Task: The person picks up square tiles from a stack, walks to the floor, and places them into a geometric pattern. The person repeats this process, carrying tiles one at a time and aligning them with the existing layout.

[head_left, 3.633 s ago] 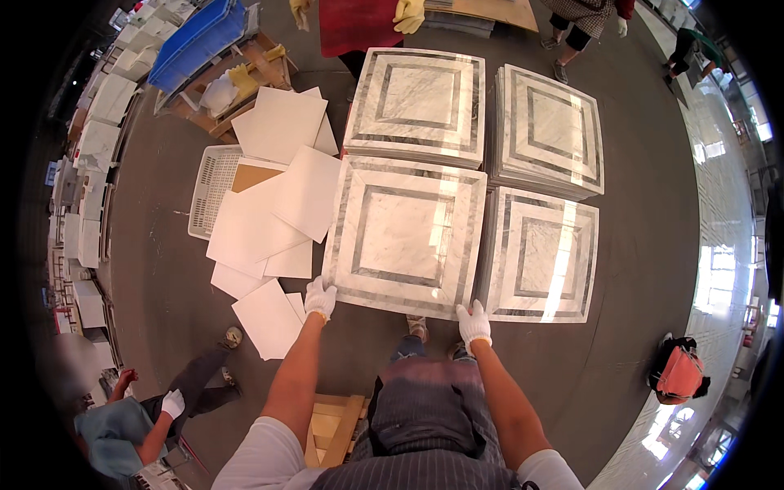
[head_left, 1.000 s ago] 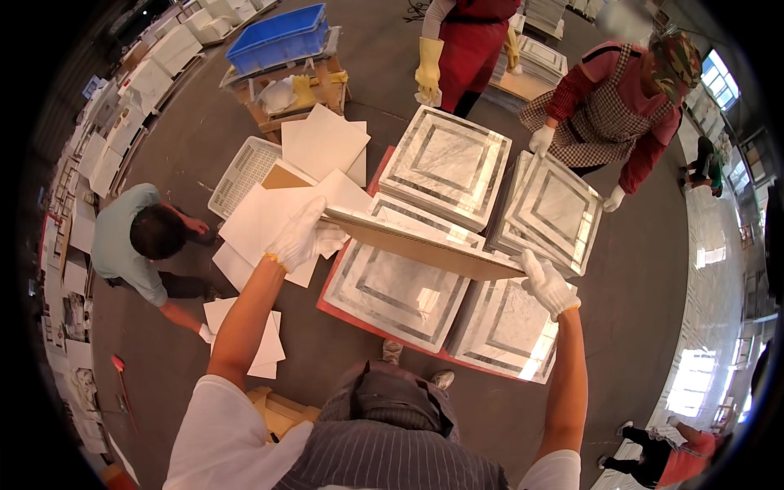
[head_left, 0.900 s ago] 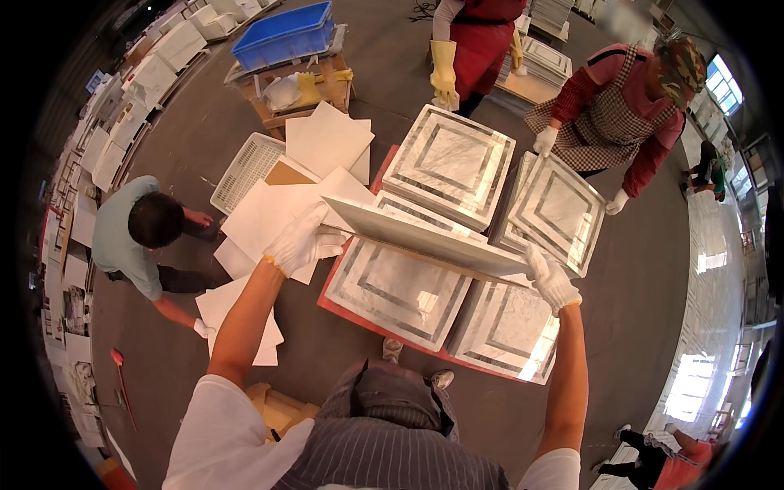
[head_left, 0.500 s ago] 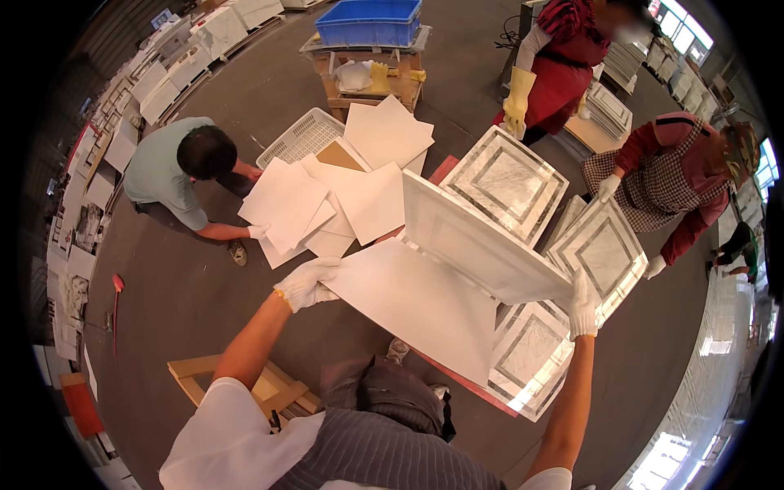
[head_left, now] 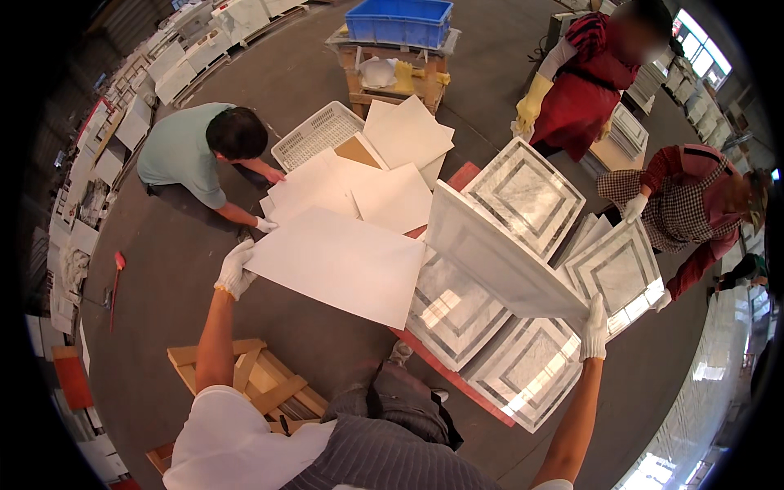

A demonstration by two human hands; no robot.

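Note:
My left hand (head_left: 235,271), in a white knit glove, is closed on the left corner of a large white sheet (head_left: 339,269). The sheet hangs nearly level, its right end beside the marble tiles. On the right, my gloved right hand (head_left: 595,331) grips the near corner of a marble tile (head_left: 502,249), which stands tilted on edge with its pale face toward me. Beneath and around it lie marble tiles with grey inlaid borders: one close to me (head_left: 527,367), one left of it (head_left: 453,306), one farther back (head_left: 527,189).
A crouching co-worker (head_left: 184,163) touches loose white sheets (head_left: 314,188) at left, beside a white plastic basket (head_left: 314,135). Two aproned co-workers stand at right; one holds a marble tile (head_left: 621,265). A wooden frame (head_left: 261,380) lies near my feet. A blue tub (head_left: 398,23) sits behind.
My left hand has pulled the white sheet left, off the lying tiles, uncovering one. My right hand still holds the tilted tile. The crouching co-worker's head has lifted.

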